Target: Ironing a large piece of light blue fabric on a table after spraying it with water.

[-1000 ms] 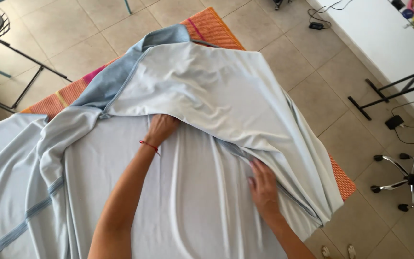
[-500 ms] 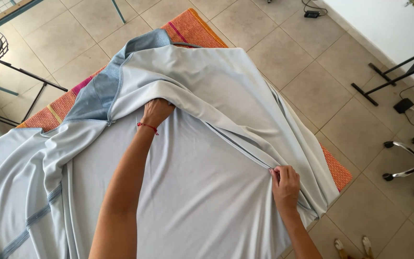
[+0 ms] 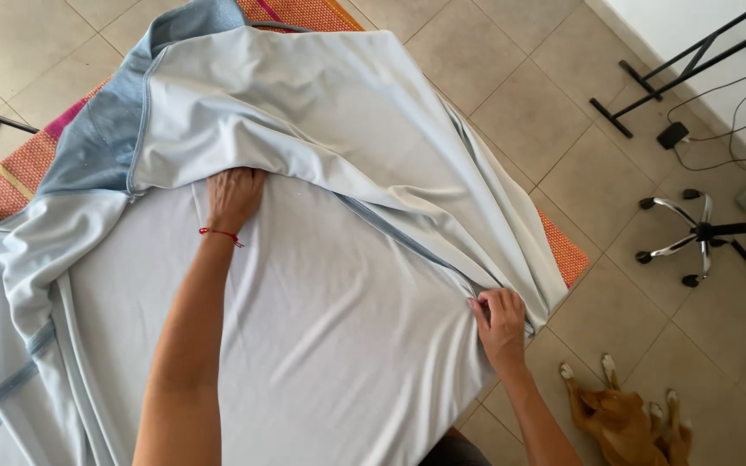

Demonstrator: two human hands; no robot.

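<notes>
The pale blue sheet (image 3: 321,285) is lying spread over an orange woven mat (image 3: 10,181) on the tiled floor (image 3: 511,86), its long axis running from lower left to upper right, with the folded-over layer's edge slanting down toward the right. The left hand (image 3: 233,197) is pressing flat, fingers tucked under that fold. The right hand (image 3: 501,318) is pinching the sheet's right edge. A brown dog (image 3: 623,423) is lying nearby.

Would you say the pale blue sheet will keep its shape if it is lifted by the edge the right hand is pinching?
Probably not. The pale blue sheet drapes in soft folds and hangs over the table edge, so it looks floppy. It seems thin and light, bunching under the right hand. Its smooth sheen suggests it may slide, perhaps why the left hand presses it flat.
</notes>
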